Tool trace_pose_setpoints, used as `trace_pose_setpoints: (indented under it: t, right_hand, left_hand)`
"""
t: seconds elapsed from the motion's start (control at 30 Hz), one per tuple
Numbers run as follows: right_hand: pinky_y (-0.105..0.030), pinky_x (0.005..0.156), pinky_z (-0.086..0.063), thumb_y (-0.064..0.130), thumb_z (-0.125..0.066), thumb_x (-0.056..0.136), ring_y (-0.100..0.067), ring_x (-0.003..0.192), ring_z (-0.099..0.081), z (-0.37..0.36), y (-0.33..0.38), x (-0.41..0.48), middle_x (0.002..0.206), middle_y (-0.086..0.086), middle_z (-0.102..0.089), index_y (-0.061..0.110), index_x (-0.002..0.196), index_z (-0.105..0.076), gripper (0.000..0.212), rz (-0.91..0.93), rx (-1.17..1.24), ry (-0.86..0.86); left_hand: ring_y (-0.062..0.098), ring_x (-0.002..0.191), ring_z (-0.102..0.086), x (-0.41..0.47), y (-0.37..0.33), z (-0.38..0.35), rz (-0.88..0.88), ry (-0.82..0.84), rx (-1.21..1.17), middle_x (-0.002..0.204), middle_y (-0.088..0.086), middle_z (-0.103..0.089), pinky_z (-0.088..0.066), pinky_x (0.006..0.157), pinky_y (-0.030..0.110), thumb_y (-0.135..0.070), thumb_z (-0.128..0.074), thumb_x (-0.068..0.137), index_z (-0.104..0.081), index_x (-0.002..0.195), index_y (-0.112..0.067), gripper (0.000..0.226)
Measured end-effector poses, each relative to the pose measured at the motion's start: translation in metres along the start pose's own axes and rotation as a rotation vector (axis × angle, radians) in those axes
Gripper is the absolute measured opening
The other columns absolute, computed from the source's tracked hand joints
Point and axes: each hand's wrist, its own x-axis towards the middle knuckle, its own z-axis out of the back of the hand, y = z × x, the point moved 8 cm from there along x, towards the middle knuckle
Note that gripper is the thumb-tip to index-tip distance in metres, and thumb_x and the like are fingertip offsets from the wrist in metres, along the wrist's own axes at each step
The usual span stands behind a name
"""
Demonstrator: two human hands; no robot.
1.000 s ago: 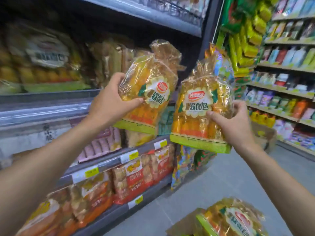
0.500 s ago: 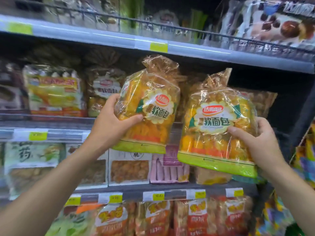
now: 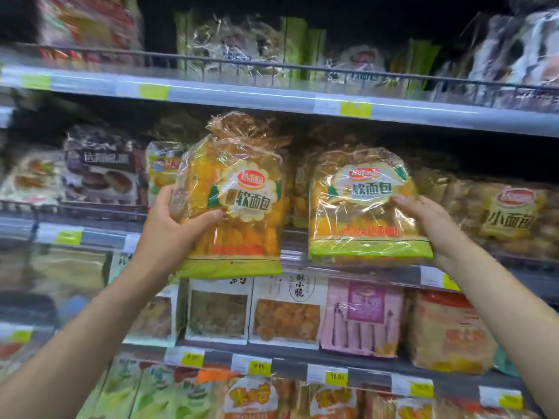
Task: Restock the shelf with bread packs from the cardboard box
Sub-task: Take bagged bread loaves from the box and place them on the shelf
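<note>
I hold two clear yellow bread packs with green bottom strips in front of the middle shelf point(image 3: 302, 269). My left hand point(image 3: 172, 228) grips the left bread pack point(image 3: 239, 201) by its left side, thumb across the front, and the pack hangs upright just before the shelf edge. My right hand point(image 3: 429, 219) grips the right bread pack point(image 3: 363, 207) at its right edge; that pack's base sits at the shelf's front lip, leaning back into the shelf. The cardboard box is out of view.
More bread packs point(image 3: 508, 219) fill the middle shelf to the right, darker packs point(image 3: 102, 170) to the left. An upper shelf with a wire rail point(image 3: 272, 68) runs overhead. Lower shelves hold boxed snacks point(image 3: 284, 309) and a pink pack point(image 3: 363, 316).
The view has swung from the aisle to face the shelf. Both packs have moved up and forward; the right pack now reaches the middle shelf's lip.
</note>
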Motion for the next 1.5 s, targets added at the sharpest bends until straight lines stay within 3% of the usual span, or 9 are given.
trace_pose_setpoints:
  t: [0.17, 0.33, 0.43, 0.67, 0.8, 1.0, 1.2, 1.33, 1.5]
  right_hand:
    - [-0.047, 0.080, -0.062, 0.030, -0.061, 0.097, -0.028, 0.103, -0.072, -0.040, -0.009, 0.042, 0.115, -0.013, -0.074, 0.013, 0.125, -0.066, 0.034, -0.132, 0.137, 0.105]
    - [-0.051, 0.078, -0.061, 0.033, -0.077, 0.086, -0.030, 0.102, -0.073, -0.048, -0.028, 0.077, 0.122, -0.011, -0.072, 0.019, 0.139, -0.053, 0.060, -0.097, 0.033, -0.008]
    - [-0.039, 0.102, -0.046, 0.048, -0.082, 0.076, -0.019, 0.115, -0.059, -0.051, -0.038, 0.081, 0.136, 0.003, -0.057, 0.018, 0.148, -0.039, 0.089, -0.067, -0.230, -0.076]
    - [-0.046, 0.108, -0.043, 0.029, -0.083, 0.075, -0.032, 0.128, -0.049, -0.050, 0.000, 0.058, 0.139, -0.012, -0.052, 0.018, 0.146, -0.039, 0.084, 0.361, -0.800, -0.336]
    - [-0.037, 0.082, -0.052, 0.035, -0.070, 0.086, -0.016, 0.102, -0.057, -0.105, 0.007, 0.018, 0.111, 0.004, -0.060, 0.029, 0.121, -0.060, 0.037, 0.674, -1.148, -0.089]
    - [-0.040, 0.080, -0.057, 0.053, -0.061, 0.089, -0.012, 0.094, -0.059, -0.130, -0.026, 0.044, 0.104, 0.012, -0.060, 0.039, 0.116, -0.059, 0.030, 0.353, -1.259, 0.213]
    - [-0.032, 0.086, -0.048, 0.046, -0.065, 0.090, -0.019, 0.105, -0.058, -0.133, -0.046, 0.071, 0.118, -0.001, -0.061, 0.031, 0.122, -0.059, 0.036, 0.234, -1.233, 0.317]
    - [-0.031, 0.076, -0.044, 0.041, -0.065, 0.092, -0.022, 0.100, -0.058, -0.136, -0.047, 0.078, 0.112, -0.005, -0.061, 0.026, 0.118, -0.059, 0.031, 0.219, -1.206, 0.299]
    - [-0.031, 0.080, -0.045, 0.045, -0.066, 0.090, -0.020, 0.101, -0.058, -0.131, -0.050, 0.073, 0.111, -0.002, -0.060, 0.028, 0.121, -0.059, 0.036, 0.181, -1.159, 0.309]
  left_hand:
    - [-0.029, 0.070, -0.056, -0.010, -0.001, 0.021, -0.028, -0.033, -0.024, 0.098, -0.026, -0.055, -0.047, 0.058, 0.003, -0.021, -0.078, 0.086, -0.047, 0.123, -0.028, 0.049]
    - [-0.008, 0.085, -0.069, -0.010, 0.000, 0.035, 0.002, -0.017, -0.035, 0.098, -0.023, -0.070, -0.059, 0.083, 0.035, -0.037, -0.083, 0.079, -0.053, 0.114, -0.039, 0.047]
    - [-0.004, 0.085, -0.071, -0.011, -0.004, 0.037, -0.032, -0.002, -0.052, 0.099, -0.022, -0.071, -0.060, 0.084, 0.038, -0.037, -0.082, 0.078, -0.054, 0.116, -0.038, 0.047]
    - [0.019, 0.105, -0.072, -0.010, 0.003, 0.045, 0.008, 0.004, -0.051, 0.116, -0.012, -0.071, -0.058, 0.090, 0.049, -0.064, -0.085, 0.059, -0.055, 0.116, -0.045, 0.068]
    - [0.021, 0.123, -0.061, -0.007, 0.012, 0.046, 0.021, -0.009, -0.023, 0.136, -0.010, -0.060, -0.052, 0.098, 0.052, -0.073, -0.083, 0.059, -0.047, 0.131, -0.045, 0.085]
    - [0.027, 0.125, -0.060, -0.006, 0.019, 0.049, 0.033, 0.008, -0.041, 0.142, -0.006, -0.056, -0.052, 0.097, 0.055, -0.076, -0.085, 0.054, -0.042, 0.138, -0.047, 0.099]
    - [0.013, 0.094, -0.073, -0.008, 0.014, 0.048, -0.017, 0.002, -0.075, 0.107, -0.014, -0.069, -0.060, 0.087, 0.047, -0.039, -0.082, 0.079, -0.052, 0.108, -0.049, 0.043]
    - [0.001, 0.100, -0.062, -0.011, 0.015, 0.050, -0.020, -0.008, -0.030, 0.109, -0.024, -0.059, -0.054, 0.096, 0.044, -0.041, -0.081, 0.080, -0.049, 0.122, -0.039, 0.053]
    - [0.018, 0.117, -0.062, -0.009, 0.020, 0.051, 0.016, 0.019, -0.026, 0.126, -0.017, -0.057, -0.053, 0.097, 0.052, -0.064, -0.083, 0.065, -0.047, 0.127, -0.043, 0.075]
